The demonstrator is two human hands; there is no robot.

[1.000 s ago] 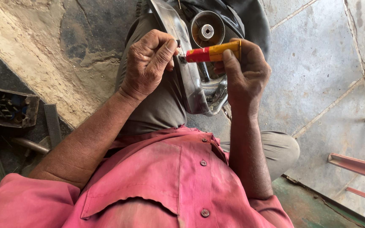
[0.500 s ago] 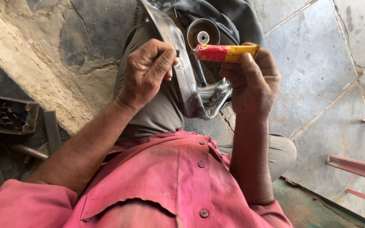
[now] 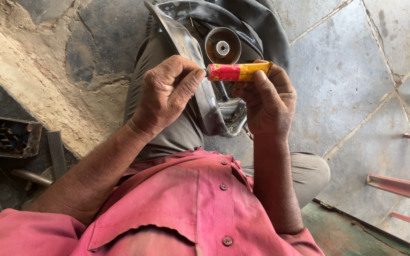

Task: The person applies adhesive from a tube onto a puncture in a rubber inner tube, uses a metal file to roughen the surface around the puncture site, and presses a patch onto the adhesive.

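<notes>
Gripping red-and-yellow tube (image 3: 239, 72) in right hand (image 3: 266, 102), upper centre of frame | pinching its cap end with left hand (image 3: 167, 92) fingertips | hovering over black inner tube (image 3: 200, 90) on lap | best keeping tube steady, twisting only the cap.

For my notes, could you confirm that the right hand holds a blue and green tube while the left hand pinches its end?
Not quite: the head view shows the tube is red and yellow. The right hand does hold it, and the left hand pinches its end.
</notes>
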